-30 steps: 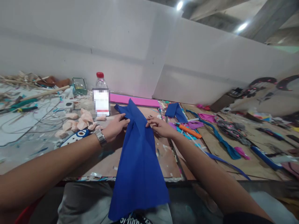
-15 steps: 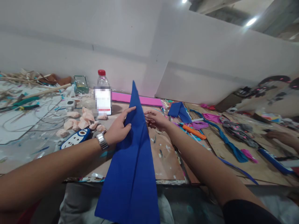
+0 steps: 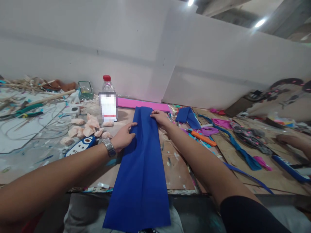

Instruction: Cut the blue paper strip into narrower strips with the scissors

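A long blue sheet (image 3: 145, 174), of crepe paper or thin cloth, runs from the tabletop down over the front edge toward my lap. A lengthwise crease shows along it, and its far end is square. My left hand (image 3: 123, 136), with a metal watch on the wrist, grips the sheet's left edge, its index finger on top and the other fingers partly hidden. At the far right corner, my right hand (image 3: 159, 118) pinches the edge between thumb and fingers. Just beyond the far end lies a pink strip (image 3: 143, 104).
To the left are a blue-and-white power strip (image 3: 80, 146), peach crumpled pieces (image 3: 91, 124), a phone (image 3: 108, 108), a red-capped bottle (image 3: 107, 84) and green-handled pliers (image 3: 30, 111). At right lie an orange cutter (image 3: 202, 138), a folded blue piece (image 3: 187, 116) and another person's hand (image 3: 291, 144).
The sheet's far end has gone from a narrow raised point to a flatter, wider square end. My right hand has moved up and now grips its corner; my left hand has shifted slightly down and left.
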`<state>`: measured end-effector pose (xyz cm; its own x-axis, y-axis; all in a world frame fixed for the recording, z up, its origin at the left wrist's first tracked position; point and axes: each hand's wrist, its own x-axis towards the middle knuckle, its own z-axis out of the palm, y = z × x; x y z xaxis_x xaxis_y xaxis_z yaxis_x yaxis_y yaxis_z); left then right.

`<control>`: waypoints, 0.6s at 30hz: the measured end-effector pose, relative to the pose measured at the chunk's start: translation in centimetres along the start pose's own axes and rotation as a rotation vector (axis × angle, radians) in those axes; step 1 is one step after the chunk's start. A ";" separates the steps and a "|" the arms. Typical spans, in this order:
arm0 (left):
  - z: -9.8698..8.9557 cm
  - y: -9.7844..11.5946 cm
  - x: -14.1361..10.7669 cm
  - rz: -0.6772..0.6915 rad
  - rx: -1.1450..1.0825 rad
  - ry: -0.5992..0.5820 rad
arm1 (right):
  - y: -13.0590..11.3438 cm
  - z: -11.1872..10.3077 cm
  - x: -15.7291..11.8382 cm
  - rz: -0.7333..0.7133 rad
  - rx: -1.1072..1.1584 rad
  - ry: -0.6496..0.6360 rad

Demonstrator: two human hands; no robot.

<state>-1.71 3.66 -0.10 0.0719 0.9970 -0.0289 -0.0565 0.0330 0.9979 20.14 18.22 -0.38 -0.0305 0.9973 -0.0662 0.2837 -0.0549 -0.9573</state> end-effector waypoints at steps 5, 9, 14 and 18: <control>-0.1 0.5 0.0 0.071 0.137 0.054 | 0.1 -1.0 1.2 -0.069 -0.113 0.140; 0.1 0.9 -0.2 0.186 0.169 0.031 | -1.0 -1.7 1.2 -0.233 -0.177 0.213; 0.4 1.6 -1.0 0.336 0.216 -0.113 | -3.9 -2.2 1.9 -0.434 -0.207 0.083; 0.5 2.0 -1.4 0.452 0.245 -0.257 | -6.3 -2.4 3.9 -0.432 -0.187 -0.077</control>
<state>-1.47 2.31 1.98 0.3355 0.8584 0.3881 0.0922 -0.4399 0.8933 20.53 22.54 6.03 -0.2531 0.9200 0.2992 0.3970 0.3808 -0.8351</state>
